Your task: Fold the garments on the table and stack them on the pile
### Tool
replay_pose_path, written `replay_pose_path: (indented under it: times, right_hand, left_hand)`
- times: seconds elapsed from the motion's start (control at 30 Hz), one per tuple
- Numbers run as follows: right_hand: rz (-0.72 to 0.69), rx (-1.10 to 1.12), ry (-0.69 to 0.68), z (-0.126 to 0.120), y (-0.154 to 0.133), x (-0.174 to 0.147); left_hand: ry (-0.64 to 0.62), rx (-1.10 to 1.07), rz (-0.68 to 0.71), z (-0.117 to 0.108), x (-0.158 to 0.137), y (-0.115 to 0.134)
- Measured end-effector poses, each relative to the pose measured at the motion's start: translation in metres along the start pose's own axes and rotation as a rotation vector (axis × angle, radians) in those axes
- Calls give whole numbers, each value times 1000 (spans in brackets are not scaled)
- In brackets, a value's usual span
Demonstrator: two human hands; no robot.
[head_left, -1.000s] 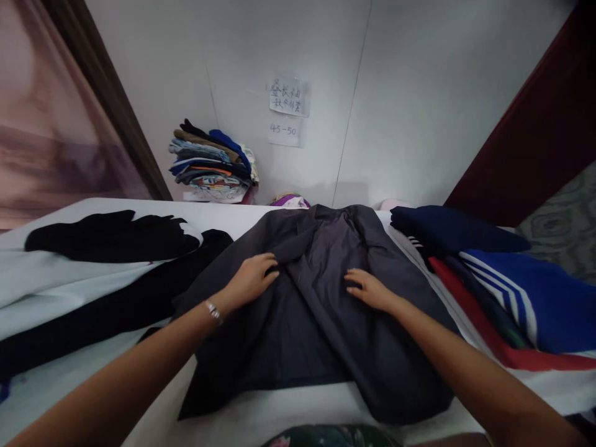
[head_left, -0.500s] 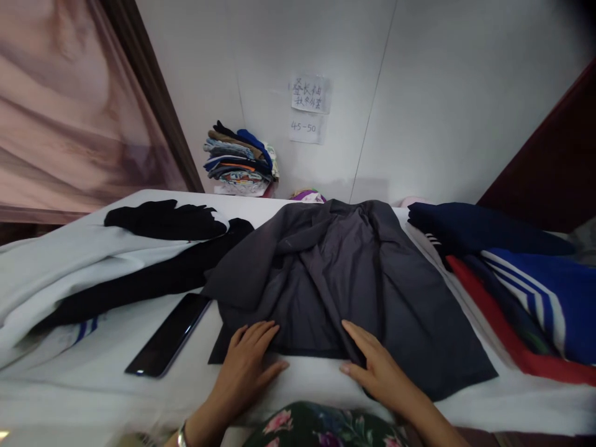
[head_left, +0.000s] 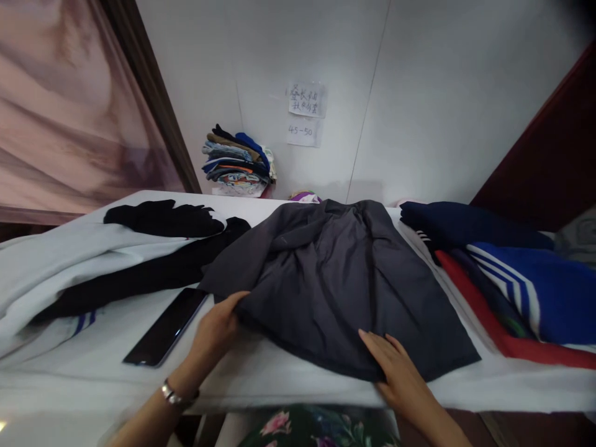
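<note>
A dark grey jacket (head_left: 339, 285) lies spread in the middle of the white-covered table, its lower edge toward me. My left hand (head_left: 223, 320) is closed on the jacket's left front edge, lifting it a little; the fingertips are hidden under the cloth. On the lower right part of the jacket rests my right hand (head_left: 395, 369), its fingers stretched out over the fabric and its thumb close to the hem. A black phone (head_left: 165, 329) lies on the table, left of my left hand.
White and black clothes (head_left: 139, 279) lie at the left. Folded garments stand at the right, among them a navy piece (head_left: 470, 225), a blue one with white stripes (head_left: 559, 298) and a red one (head_left: 488, 320). A clothes pile (head_left: 239, 161) sits by the wall.
My left hand has moved left and up and has taken hold of the jacket's edge, drawing the front panel outward. My right hand has shifted right along the hem.
</note>
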State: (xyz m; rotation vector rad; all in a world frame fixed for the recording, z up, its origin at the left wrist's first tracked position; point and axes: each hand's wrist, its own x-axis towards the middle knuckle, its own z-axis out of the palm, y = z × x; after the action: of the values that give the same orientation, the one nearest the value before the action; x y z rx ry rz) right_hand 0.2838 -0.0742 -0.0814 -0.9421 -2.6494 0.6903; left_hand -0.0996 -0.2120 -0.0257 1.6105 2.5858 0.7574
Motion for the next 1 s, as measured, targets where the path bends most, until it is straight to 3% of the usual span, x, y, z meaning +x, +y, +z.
replay_pose_path:
  times: [0.1, 0.2, 0.37, 0.47, 0.53, 0.6, 0.7, 0.77, 0.9, 1.0]
  right_hand:
    - [-74, 105, 96, -15, 9, -7]
    - [-117, 168, 51, -36, -3, -14]
    - [-78, 90, -49, -39, -33, -14]
    - [-70, 149, -109, -32, -33, -15]
    - [-102, 258, -37, -36, -22, -20]
    - [-80, 303, 190, -49, -4, -25]
    - [142, 174, 601, -75, 36, -25]
    - [330, 66, 757, -89, 68, -18]
    - [762, 133, 738, -98, 121, 3]
    - [875, 150, 678, -95, 140, 13]
  left_hand:
    - [137, -53, -30, -21, -3, -18]
    - [195, -47, 52, -32, -14, -35]
    - [25, -18, 150, -21, -25, -56]
    - [-91, 31, 134, -8, -23, -65]
    - [-109, 84, 125, -2, -23, -69]
    - [-69, 105, 164, 1, -23, -65]
    - [17, 67, 322, 3, -22, -38]
    - [44, 16, 474, 9, -21, -10]
    - [55, 29, 732, 43, -24, 32]
    - [93, 173, 822, 76, -31, 34]
